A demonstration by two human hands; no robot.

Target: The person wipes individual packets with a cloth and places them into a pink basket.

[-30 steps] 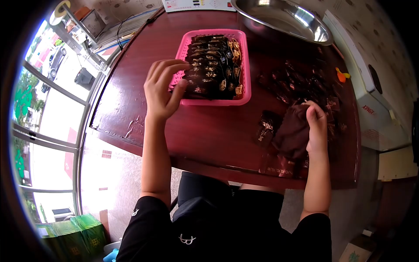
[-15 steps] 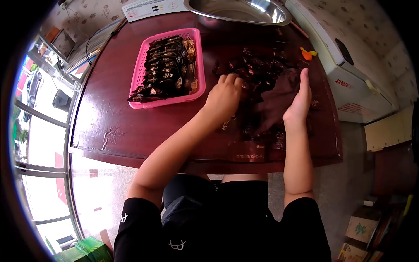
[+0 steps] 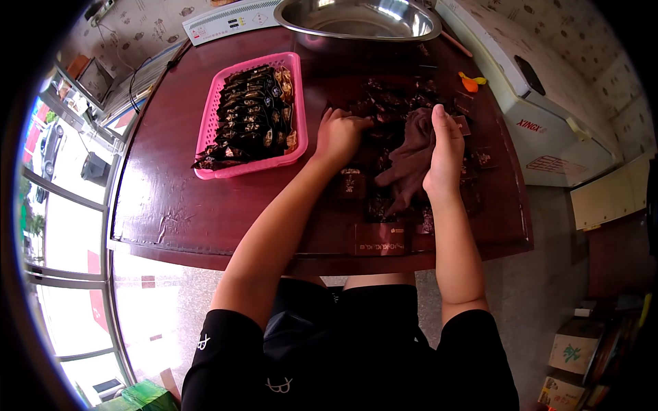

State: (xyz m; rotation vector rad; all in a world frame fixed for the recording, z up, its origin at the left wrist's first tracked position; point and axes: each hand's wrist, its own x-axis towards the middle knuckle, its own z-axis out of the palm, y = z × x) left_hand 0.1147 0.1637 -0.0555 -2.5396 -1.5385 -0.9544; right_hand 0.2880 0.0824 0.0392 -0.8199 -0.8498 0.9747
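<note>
My left hand (image 3: 338, 137) is closed at the left edge of a pile of dark wrapped packets (image 3: 384, 99). Whatever its curled fingers hold cannot be made out. A crumpled brown cloth (image 3: 409, 161) lies over part of the pile, and my right hand (image 3: 445, 152) grips its right side, thumb pointing up. Some of the right fingers are hidden. To the left of my left hand stands a pink plastic basket (image 3: 297, 103), with dark and gold packets (image 3: 252, 113) lined up in rows. Near the front table edge lies a flat brown packet (image 3: 379, 239).
On the dark red table (image 3: 171, 185), a large steel basin (image 3: 360, 31) stands at the back beside a white appliance (image 3: 233, 22). An orange and yellow balloon (image 3: 470, 82) lies at the right. A white freezer (image 3: 548, 116) borders the right side.
The right hand and the cloth have shifted left, and the cloth is more bunched. My left hand has turned and moved slightly left. The whole view has shifted a little.
</note>
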